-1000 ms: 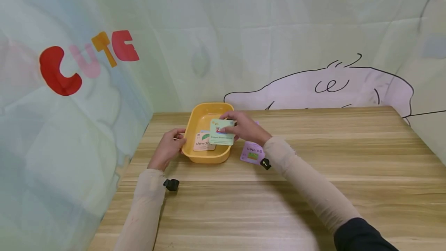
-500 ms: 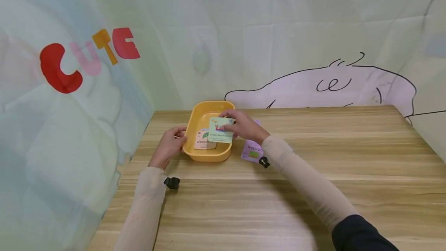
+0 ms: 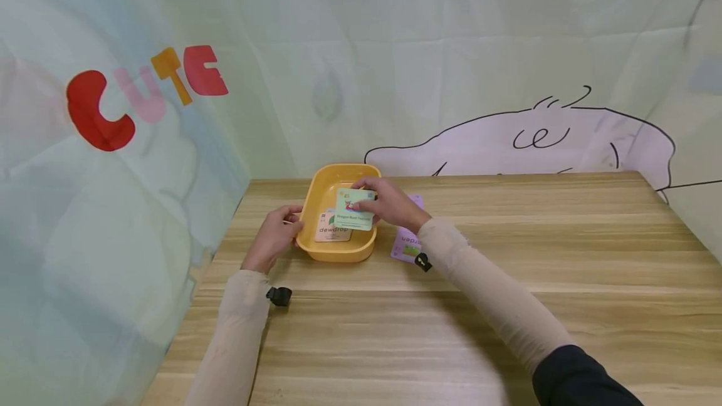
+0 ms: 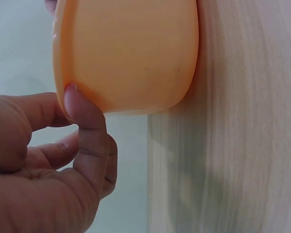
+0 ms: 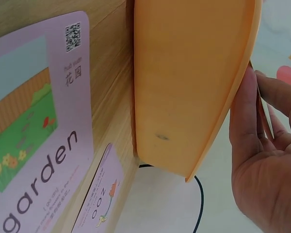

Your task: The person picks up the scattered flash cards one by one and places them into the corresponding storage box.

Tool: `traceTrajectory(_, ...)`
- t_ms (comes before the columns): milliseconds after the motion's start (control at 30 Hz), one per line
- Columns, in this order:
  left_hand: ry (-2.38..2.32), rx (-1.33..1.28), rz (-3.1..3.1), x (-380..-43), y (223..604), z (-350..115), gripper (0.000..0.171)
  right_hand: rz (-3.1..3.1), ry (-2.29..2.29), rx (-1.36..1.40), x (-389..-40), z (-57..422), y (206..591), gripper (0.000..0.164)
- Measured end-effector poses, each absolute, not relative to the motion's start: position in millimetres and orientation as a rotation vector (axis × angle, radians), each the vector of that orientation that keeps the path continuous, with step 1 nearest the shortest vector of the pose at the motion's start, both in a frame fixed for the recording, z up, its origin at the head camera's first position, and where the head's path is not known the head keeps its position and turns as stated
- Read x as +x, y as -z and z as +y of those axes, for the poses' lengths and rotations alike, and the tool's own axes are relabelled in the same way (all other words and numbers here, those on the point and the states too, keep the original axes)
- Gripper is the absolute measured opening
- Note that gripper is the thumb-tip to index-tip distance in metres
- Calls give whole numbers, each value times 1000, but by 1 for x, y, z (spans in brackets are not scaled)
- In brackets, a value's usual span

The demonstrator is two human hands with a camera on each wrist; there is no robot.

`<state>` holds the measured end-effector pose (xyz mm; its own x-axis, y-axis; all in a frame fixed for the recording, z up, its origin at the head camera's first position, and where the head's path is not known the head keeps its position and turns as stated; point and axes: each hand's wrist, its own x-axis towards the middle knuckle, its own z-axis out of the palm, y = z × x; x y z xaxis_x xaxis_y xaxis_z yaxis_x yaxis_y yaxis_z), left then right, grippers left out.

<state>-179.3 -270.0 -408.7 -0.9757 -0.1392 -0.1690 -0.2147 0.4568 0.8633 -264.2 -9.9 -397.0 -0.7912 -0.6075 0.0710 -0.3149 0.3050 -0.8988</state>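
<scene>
A yellow tray (image 3: 338,256) stands near the back left of the table. My left hand (image 3: 274,238) pinches its left rim; in the left wrist view, thumb and finger grip the rim of the tray (image 4: 131,58). Over the tray my right hand (image 3: 392,203) holds a green Dragon Boat Festival card (image 3: 354,213), picture side up. Inside the tray lies a peach dewdrop card (image 3: 331,230), partly covered by the green one. In the right wrist view, the right hand (image 5: 266,145) is at the tray's rim with the card seen nearly edge-on.
Right of the tray, a purple garden card (image 5: 39,121) and a purple zoo card (image 5: 101,194) lie on the wooden table (image 3: 451,331), partly under the right forearm in the head view. A printed cloth backdrop (image 3: 440,67) rises behind the table's back edge.
My right hand has moved slightly left with the green card, further over the tray. The left hand keeps its grip on the rim.
</scene>
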Motion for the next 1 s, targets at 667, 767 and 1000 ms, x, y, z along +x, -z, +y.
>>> traceTrajectory(667,-1578,-297,2623,-177,410,-270,41,2356,1446,-834,-263,-27,402,33)
traceTrajectory(767,-1585,-288,2626,-177,409,-270,41,2380,1439,-828,-264,-29,402,35)
traceTrajectory(1000,-1593,-277,2626,-178,408,-271,42,2361,1451,-802,-266,-33,404,35)
